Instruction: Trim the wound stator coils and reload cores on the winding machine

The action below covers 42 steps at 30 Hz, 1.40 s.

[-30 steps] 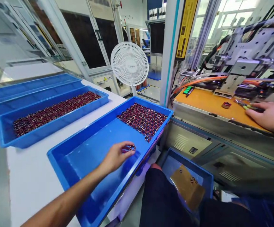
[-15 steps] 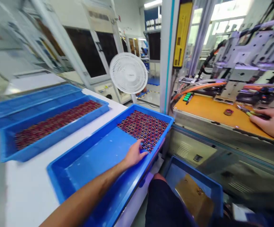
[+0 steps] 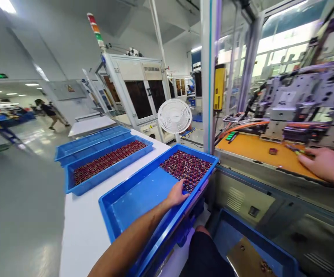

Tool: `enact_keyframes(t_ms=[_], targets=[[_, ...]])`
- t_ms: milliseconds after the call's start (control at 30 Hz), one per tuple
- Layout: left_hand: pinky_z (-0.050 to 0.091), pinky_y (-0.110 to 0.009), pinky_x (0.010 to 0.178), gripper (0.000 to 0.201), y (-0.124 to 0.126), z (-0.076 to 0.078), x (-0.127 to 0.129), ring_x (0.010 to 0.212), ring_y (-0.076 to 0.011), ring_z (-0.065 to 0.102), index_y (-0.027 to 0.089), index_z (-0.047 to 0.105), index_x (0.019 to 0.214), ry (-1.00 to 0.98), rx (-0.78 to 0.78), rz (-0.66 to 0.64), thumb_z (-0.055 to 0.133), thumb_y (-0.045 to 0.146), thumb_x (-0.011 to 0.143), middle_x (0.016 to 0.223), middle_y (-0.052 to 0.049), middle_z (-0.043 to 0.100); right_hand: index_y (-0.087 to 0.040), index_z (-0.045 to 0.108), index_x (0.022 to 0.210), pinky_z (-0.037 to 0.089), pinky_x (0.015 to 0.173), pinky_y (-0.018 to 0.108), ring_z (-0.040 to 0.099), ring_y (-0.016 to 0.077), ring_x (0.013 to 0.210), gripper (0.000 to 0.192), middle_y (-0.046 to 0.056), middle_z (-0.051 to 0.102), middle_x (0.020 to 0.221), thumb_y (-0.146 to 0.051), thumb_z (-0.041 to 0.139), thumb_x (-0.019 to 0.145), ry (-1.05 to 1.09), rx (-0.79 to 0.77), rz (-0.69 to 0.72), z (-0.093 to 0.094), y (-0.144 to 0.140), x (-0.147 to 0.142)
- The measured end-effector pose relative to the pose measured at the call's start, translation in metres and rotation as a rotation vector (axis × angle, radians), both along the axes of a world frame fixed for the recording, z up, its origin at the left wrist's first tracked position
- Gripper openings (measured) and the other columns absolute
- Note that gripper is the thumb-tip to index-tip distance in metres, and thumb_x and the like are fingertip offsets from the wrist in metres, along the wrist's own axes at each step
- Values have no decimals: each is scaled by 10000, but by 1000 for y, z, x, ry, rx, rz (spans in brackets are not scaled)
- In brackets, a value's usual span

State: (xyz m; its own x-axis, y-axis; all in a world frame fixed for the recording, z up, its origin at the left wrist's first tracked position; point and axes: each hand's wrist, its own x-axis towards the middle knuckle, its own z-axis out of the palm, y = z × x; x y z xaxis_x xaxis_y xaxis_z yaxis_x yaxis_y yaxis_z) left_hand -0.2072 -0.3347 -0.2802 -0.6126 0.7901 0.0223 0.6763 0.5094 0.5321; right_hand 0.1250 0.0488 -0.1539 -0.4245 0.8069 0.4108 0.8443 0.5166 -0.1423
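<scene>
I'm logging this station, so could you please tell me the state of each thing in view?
Left hand: in near blue tray, fingers on small parts.
Right hand: resting on orange plate.
Far blue tray: filled with parts.
Fan: upright.

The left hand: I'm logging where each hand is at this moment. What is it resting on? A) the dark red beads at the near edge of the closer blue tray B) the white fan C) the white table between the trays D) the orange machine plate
A: the left hand lies on the edge of the dark red beads in the closer blue tray; the right hand is on the orange plate.
</scene>
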Motion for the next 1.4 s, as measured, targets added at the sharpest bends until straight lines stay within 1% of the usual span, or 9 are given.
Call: enact_keyframes(t_ms=[167,300,400,600,767,900,1167,1300,1400], targets=[[513,-497,947,356,30,66,7,1101,-261,637,167,602,1209,73,26,-53,650,324,894,1234,-101,643,-160,652,1089,528,891,364,635,181,988,252,93,655,1128,-370,576,972,-156,-83,-43,24,-43,-6],[406,-504,1070,591,109,134,29,1232,-336,560,191,533,1317,155,185,-193,746,323,782,1265,-151,632,-153,601,1194,540,916,417,619,208,1059,304,97,608,1218,-364,578,975,-165,-95,-75,26,-44,-1],[466,-483,1010,461,172,166,76,1113,-278,628,187,575,1256,166,247,-309,699,340,840,1170,-103,668,-154,593,1209,543,912,421,619,212,1062,313,96,604,1225,-360,582,973,-111,-111,-69,30,-51,4],[576,-412,810,320,267,158,152,942,-204,669,156,602,1192,39,250,-359,616,330,924,1138,-82,663,-154,590,1214,544,911,425,618,215,1065,317,93,603,1226,-355,590,969,-4,-129,27,29,-49,11],[561,-446,853,344,300,150,172,1000,-225,654,163,588,1221,-161,355,-282,618,329,920,1180,-89,646,-151,587,1217,539,917,434,614,221,1076,325,93,601,1229,-359,591,967,-7,-145,108,16,-29,11],[567,-420,851,533,266,152,176,917,-209,694,167,499,1296,-362,501,-272,710,269,818,1074,-84,686,-150,589,1212,542,913,431,617,218,1068,321,92,604,1221,-356,592,967,13,-134,138,14,-28,10],[568,-382,882,717,104,124,209,976,-234,721,192,476,1247,-684,651,-314,787,375,627,1014,-101,754,-154,587,1221,523,946,455,604,229,1105,327,94,595,1248,-354,599,963,156,-41,237,34,-57,21],[576,-363,890,632,29,107,231,980,-210,705,249,520,1263,-567,733,-366,794,269,694,1028,-55,723,-129,583,1254,431,1069,441,532,255,1251,310,143,577,1323,-261,542,977,228,24,384,32,-122,34],[597,-353,871,616,-10,95,240,971,-207,713,287,521,1300,-481,727,-403,769,217,740,1015,-39,713,-179,596,1247,443,1053,380,538,216,1242,294,105,601,1326,-263,532,973,235,70,648,28,-198,59]])
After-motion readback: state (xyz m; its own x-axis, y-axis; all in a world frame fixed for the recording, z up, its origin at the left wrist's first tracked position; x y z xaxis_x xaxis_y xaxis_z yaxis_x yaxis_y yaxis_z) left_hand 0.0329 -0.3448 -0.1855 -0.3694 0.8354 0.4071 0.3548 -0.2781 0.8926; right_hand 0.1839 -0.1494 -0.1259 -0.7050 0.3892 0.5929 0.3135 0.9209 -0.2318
